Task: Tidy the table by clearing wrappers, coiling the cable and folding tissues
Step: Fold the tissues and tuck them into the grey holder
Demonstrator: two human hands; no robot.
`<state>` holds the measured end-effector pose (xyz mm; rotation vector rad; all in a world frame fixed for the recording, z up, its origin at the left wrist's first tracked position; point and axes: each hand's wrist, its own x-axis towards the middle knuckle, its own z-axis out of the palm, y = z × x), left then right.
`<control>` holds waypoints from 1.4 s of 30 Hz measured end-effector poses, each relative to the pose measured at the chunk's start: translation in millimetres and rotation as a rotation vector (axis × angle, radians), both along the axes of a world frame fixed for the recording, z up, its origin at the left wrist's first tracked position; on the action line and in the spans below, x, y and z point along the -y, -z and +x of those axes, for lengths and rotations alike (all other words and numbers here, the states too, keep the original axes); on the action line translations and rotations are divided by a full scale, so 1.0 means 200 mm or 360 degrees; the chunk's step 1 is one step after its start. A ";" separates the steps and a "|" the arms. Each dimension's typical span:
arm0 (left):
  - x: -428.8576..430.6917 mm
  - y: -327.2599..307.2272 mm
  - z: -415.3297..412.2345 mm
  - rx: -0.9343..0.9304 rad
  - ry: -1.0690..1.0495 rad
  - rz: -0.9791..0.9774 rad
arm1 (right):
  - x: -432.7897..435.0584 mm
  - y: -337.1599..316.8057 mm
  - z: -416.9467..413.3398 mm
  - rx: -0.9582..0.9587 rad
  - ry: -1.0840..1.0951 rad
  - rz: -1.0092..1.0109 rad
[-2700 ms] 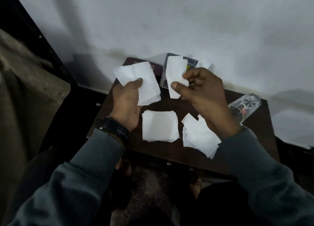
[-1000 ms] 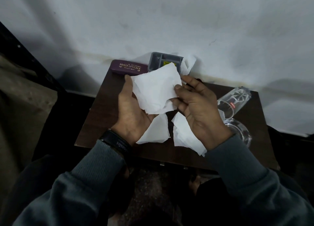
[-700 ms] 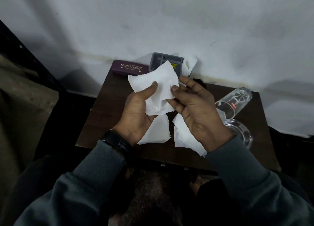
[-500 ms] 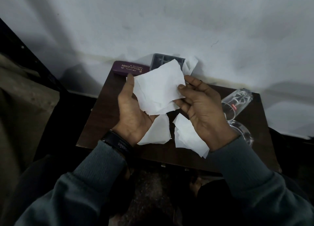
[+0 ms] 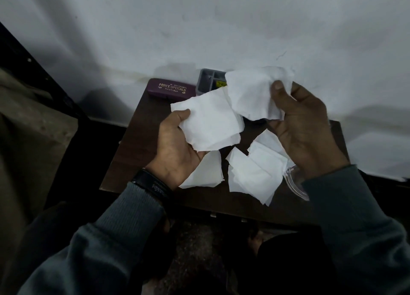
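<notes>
Dark tabletop [image 5: 133, 144] against the wall. Loose tissues [image 5: 253, 172] lie on it under my hands. Left grip [image 5: 175, 148] holds one tissue sheet [image 5: 210, 121], thumb on top. Right grip [image 5: 304, 128] pinches a second sheet [image 5: 250, 93] higher up, edges overlapping. Purple spectacle case [image 5: 172, 89] and grey tray [image 5: 208, 79] at far edge.

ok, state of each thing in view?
left hand: grips flat white tissue sheet, held above table.
right hand: pinches crumpled white tissue sheet, held above table.
loose white tissues: lying on dark wooden table.
purple rectangular glasses case: closed, lying flat.
grey plastic divided tray: open-topped, partly hidden.
clear glass dish: only its rim shows.
</notes>
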<state>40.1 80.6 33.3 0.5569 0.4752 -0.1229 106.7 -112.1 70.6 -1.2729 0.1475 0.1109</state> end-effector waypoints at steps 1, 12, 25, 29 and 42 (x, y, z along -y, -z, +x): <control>0.00 0.00 0.00 -0.0019 0.0004 0.0014 | 0.00 0.00 0.00 -0.0060 -0.0001 0.0156; 0.04 0.07 0.02 0.0070 0.0073 0.0318 | -0.21 0.10 -0.10 0.0207 -0.0137 -0.0448; 0.05 0.00 0.01 0.0053 0.0131 0.0334 | -0.26 0.15 -0.14 0.0297 -0.0041 -0.0785; 0.05 0.03 0.01 0.0020 0.0022 0.0577 | -0.24 0.14 -0.11 0.0237 -0.0022 -0.0860; -0.06 0.00 0.02 0.0242 0.0323 0.1055 | -0.08 0.10 -0.02 -0.0350 -0.0573 -0.0269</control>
